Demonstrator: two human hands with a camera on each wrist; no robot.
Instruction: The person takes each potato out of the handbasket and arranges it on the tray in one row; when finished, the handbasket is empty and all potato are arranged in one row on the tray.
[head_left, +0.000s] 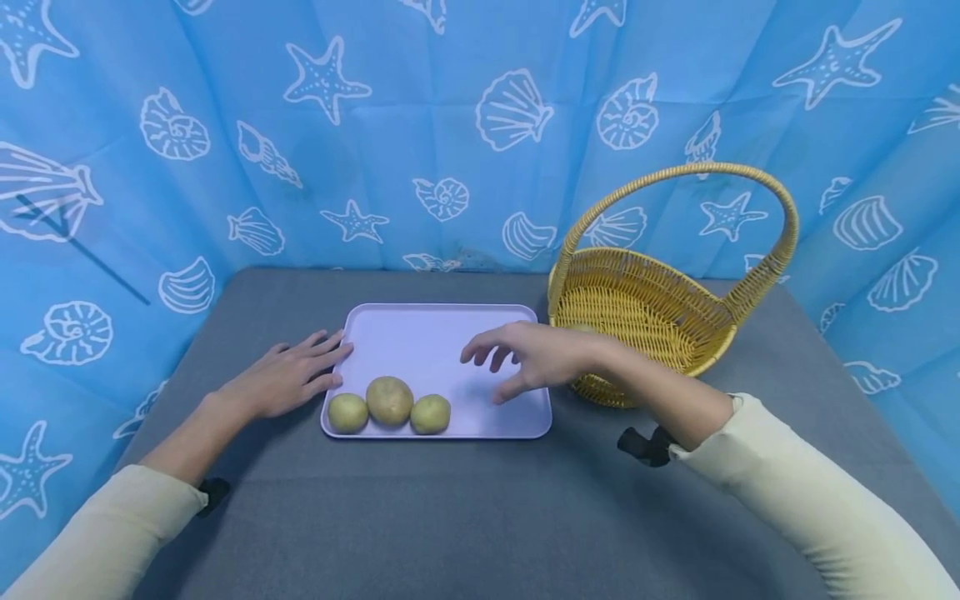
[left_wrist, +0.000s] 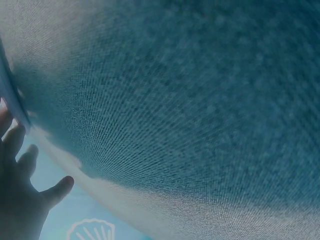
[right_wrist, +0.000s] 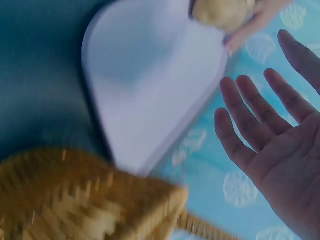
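The spread left hand (head_left: 288,377) is rested at the left edge of the tray (head_left: 435,333); the loosely spread, empty right hand (head_left: 546,357) is held above. Three near-left potatoes (head_left: 389,401) might be rolled by tray-nudging.

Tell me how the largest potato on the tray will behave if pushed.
The largest potato would probably roll, being rounded. Pushed sideways, it would likely nudge a smaller potato close beside it. The lilac tray, with its raised rim, might stop a slow roll.

Grey table (head_left: 450,517): 1 pale lilac tray (head_left: 408,343), 1 yellow wicker basket (head_left: 648,287) just beside.
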